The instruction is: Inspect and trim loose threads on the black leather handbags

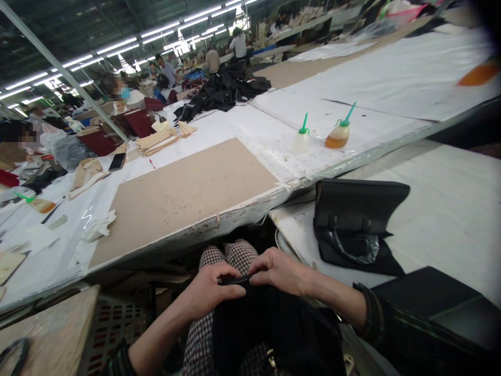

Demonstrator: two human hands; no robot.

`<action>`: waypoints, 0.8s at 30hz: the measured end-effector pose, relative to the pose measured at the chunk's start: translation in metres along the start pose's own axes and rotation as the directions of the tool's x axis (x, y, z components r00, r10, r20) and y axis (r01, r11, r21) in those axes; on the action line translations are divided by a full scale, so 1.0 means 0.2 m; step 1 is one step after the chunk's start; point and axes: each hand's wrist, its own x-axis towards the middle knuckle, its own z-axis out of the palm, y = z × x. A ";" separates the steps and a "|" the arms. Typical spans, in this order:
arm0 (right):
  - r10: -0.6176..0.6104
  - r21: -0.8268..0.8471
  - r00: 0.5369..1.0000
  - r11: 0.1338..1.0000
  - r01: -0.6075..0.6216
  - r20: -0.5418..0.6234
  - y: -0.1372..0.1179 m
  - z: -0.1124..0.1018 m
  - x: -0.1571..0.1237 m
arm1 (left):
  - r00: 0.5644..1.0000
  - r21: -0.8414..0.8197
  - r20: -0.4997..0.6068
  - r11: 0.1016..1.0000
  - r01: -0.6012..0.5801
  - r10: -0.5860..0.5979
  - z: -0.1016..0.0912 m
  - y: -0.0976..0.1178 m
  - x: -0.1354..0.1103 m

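My left hand (211, 290) and my right hand (279, 270) are both closed on the top edge of a black bag piece (274, 334) that rests on my lap, over checked trousers (235, 256). The fingers pinch a narrow black strip between the two hands. A finished black handbag (352, 219) with a plastic-wrapped handle lies on its side on the white table (450, 209) just right of my hands.
A brown cardboard sheet (188, 193) lies on the long worktable ahead. Two squeeze bottles with green nozzles, one clear (300, 140) and one amber (338, 134), stand beyond it. Black fabric (223, 91) is piled farther back. Other people work at the left and far end.
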 end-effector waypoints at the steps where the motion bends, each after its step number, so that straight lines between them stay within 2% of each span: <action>1: -0.003 -0.014 1.000 1.000 0.003 -0.009 0.00 0.01 0.00 | 1.000 0.019 -0.005 1.000 -0.012 0.012 0.01 0.01 0.01; 4: -0.010 -0.048 0.999 0.999 0.008 -0.052 -0.01 0.02 -0.01 | 0.997 0.085 -0.052 0.995 -0.058 0.063 0.04 0.01 0.02; 7: -0.068 -0.118 0.997 0.991 0.065 -0.022 -0.03 0.01 -0.02 | 0.986 0.216 -0.109 0.971 -0.104 0.130 0.07 0.01 0.01; 11: -0.171 -0.253 0.983 0.950 0.184 0.073 -0.07 -0.01 -0.01 | 0.968 0.524 -0.086 0.837 -0.156 0.235 0.08 0.01 -0.01; 14: -0.216 -0.313 0.972 0.920 0.235 0.093 -0.08 -0.01 0.01 | 0.963 0.634 -0.071 0.757 -0.158 0.261 0.08 0.00 -0.01; 16: -0.219 -0.301 0.970 0.923 0.240 0.101 -0.06 -0.01 0.02 | 0.963 0.600 -0.084 0.785 -0.155 0.255 0.08 -0.01 0.00; 19: -0.156 -0.204 0.980 0.962 0.180 0.127 -0.04 -0.03 0.02 | 0.975 0.440 -0.070 0.884 -0.158 0.210 0.06 -0.02 0.01; 24: -0.031 0.030 0.975 0.999 0.025 0.222 -0.03 -0.09 -0.05 | 0.996 0.162 0.078 0.985 -0.058 0.045 -0.03 -0.01 -0.01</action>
